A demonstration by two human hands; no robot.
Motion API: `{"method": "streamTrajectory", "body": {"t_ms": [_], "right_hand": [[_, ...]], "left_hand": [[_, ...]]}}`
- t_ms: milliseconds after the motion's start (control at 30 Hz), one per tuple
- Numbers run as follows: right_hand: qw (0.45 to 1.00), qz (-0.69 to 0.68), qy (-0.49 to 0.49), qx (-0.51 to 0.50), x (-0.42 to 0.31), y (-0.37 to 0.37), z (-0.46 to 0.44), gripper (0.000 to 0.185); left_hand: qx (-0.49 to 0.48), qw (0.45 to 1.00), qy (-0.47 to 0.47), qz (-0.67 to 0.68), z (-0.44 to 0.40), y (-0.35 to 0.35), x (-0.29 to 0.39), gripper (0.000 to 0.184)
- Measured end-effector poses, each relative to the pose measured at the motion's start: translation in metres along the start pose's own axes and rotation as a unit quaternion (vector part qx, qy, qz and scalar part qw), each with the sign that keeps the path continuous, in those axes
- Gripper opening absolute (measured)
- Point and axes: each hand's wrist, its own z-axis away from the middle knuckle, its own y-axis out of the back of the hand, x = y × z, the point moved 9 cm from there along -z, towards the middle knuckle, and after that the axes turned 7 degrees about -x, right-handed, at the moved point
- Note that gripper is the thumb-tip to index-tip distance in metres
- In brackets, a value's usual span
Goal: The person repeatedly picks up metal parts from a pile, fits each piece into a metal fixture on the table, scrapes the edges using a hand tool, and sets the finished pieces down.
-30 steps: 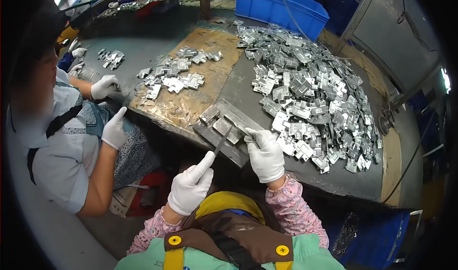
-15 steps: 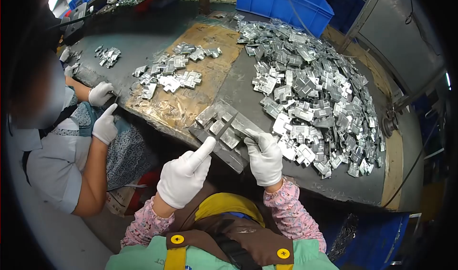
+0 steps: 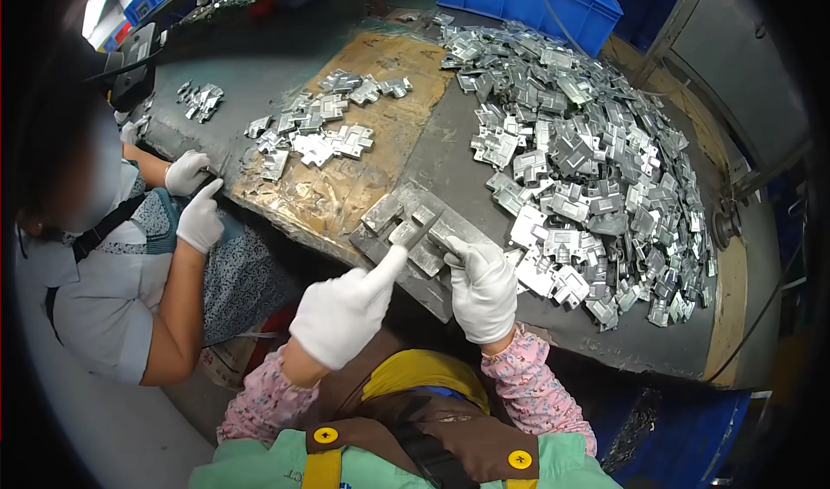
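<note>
My left hand (image 3: 344,312), in a white glove, is closed round a dark, tapering file (image 3: 424,231), the index finger stretched along it. The file's tip lies over a silver metal part (image 3: 425,254) on a flat metal block (image 3: 380,245) at the table's front edge. My right hand (image 3: 482,292), also gloved, has its fingers curled and pinched at the right side of this part. The glove hides the exact grip. Where part and block meet is hard to make out.
A large heap of silver metal castings (image 3: 588,169) covers the right of the table. Several castings (image 3: 324,126) lie on the brown board (image 3: 380,65). A blue crate (image 3: 532,5) stands behind. At the left sits a co-worker with gloved hands (image 3: 199,217).
The file has slid forward a little with my left hand, and less of its blade shows. My right hand stays at the block. The whole view has shifted slightly.
</note>
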Motion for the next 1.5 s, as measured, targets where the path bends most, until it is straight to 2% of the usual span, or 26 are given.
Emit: {"method": "streamTrajectory", "body": {"t_ms": [133,200,367,500,633,700,800,867,967,1067,1167,1200,1300,1500], "right_hand": [[1.0,-0.016,-0.016,-0.003,0.003,-0.002,0.003,0.032],[0.998,-0.04,-0.037,-0.009,0.007,-0.002,0.003,0.033],[1.0,0.014,0.006,-0.005,-0.001,0.0,0.001,0.033],[1.0,-0.003,-0.003,-0.011,0.0,-0.001,0.001,0.033],[1.0,0.003,0.012,0.007,0.003,0.001,0.001,0.034],[1.0,-0.001,0.003,-0.002,0.004,-0.002,0.002,0.034],[1.0,0.014,0.004,0.003,0.001,-0.003,0.003,0.034],[1.0,0.009,0.004,0.002,0.007,-0.004,0.004,0.035],[0.999,0.043,0.012,-0.014,0.002,-0.003,0.002,0.041],[0.997,0.077,-0.002,0.022,0.001,0.001,0.001,0.046],[0.993,0.053,-0.091,0.06,0.01,0.008,0.004,0.046],[0.992,0.024,-0.114,0.043,0.015,0.007,0.005,0.04],[0.995,0.097,-0.015,0.008,0.009,0.001,0.008,0.034],[0.993,0.118,-0.004,-0.009,0.003,0.002,0.005,0.028]], "left_hand": [[0.064,0.998,-0.026,-0.007,-0.027,-0.001,0.008,0.051],[0.044,0.999,-0.021,-0.024,-0.02,0.004,0.013,0.052],[0.002,0.999,0.003,-0.038,-0.005,-0.005,0.011,0.053],[0.049,0.998,-0.037,-0.025,-0.031,-0.003,0.012,0.052],[0.019,0.998,-0.011,-0.06,0.008,0.006,0.014,0.048],[0.028,0.999,-0.003,-0.024,0.013,-0.003,0.002,0.047],[0.011,0.999,0.032,-0.035,-0.013,-0.007,-0.008,0.044],[0.054,0.998,0.035,-0.02,-0.01,0.004,-0.005,0.044],[0.03,0.999,0.021,-0.018,0.007,0.013,0.008,0.044],[0.021,0.999,0.022,-0.025,0.011,0.009,0.008,0.045],[0.009,1.0,0.028,-0.002,0.013,0.011,0.007,0.046],[0.002,0.999,0.032,0.0,0.012,0.011,0.005,0.046],[-0.006,1.0,0.017,-0.001,0.011,0.018,0.002,0.044],[-0.048,0.999,-0.017,-0.01,0.006,0.022,0.019,0.041]]}}
